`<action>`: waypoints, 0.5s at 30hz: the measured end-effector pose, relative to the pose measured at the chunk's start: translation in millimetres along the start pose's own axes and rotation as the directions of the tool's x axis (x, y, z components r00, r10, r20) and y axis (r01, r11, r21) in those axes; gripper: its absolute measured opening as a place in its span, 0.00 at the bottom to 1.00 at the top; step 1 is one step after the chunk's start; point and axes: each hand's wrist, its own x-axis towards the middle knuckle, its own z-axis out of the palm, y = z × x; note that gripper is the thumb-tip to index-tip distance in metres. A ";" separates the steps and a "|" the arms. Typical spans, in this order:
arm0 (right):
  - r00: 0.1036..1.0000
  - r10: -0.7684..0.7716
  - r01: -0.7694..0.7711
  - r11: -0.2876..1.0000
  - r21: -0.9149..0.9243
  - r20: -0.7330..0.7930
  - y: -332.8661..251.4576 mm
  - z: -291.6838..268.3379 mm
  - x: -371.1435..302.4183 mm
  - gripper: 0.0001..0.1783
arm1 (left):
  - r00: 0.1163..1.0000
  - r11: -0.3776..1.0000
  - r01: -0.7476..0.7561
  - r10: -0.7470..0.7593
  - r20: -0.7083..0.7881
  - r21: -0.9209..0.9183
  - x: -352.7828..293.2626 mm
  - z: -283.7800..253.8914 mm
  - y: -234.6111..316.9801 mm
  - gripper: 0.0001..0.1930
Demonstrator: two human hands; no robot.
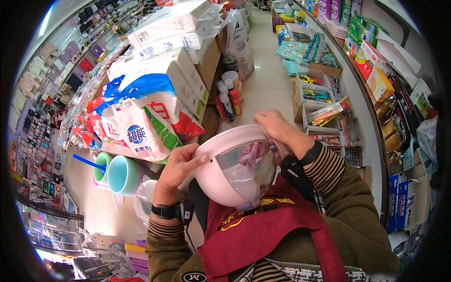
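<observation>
While goods hang on the crowded wall (42, 145) at far left, stacked buckets (136, 178) stand on the pale floor, just below white and red bags (136, 127) on a low stand. Next comes the left hand (176, 169), clamped on the near left side of a pink helmet (206, 176), its thumb lying along the outside of the shell. The helmet is in front of the person, tilted over a dark red apron (300, 202), its clear visor (239, 176) facing toward the body. A pinkish cloth (283, 148) is bunched at the right edge, and similar colour shows in the visor; I cannot tell whether that is cloth behind it or a reflection. Above the cloth, the right hand (278, 128) curls over the helmet's upper right edge; whether its hidden fingertips pinch cloth, shell or both, I cannot tell. Farther right, tool bins (304, 115) line the aisle. My judgement is that the helmet is being wiped, and the next move calls for a firm left hold and light, even pressure along the curve.
</observation>
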 end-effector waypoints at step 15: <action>0.943 0.333 -0.289 0.843 0.454 -0.017 -36.0 0.3 -1.0 0.15 | 0.924 0.948 -0.181 0.073 -0.375 -0.263 -12.6 24.4 -22.2 0.08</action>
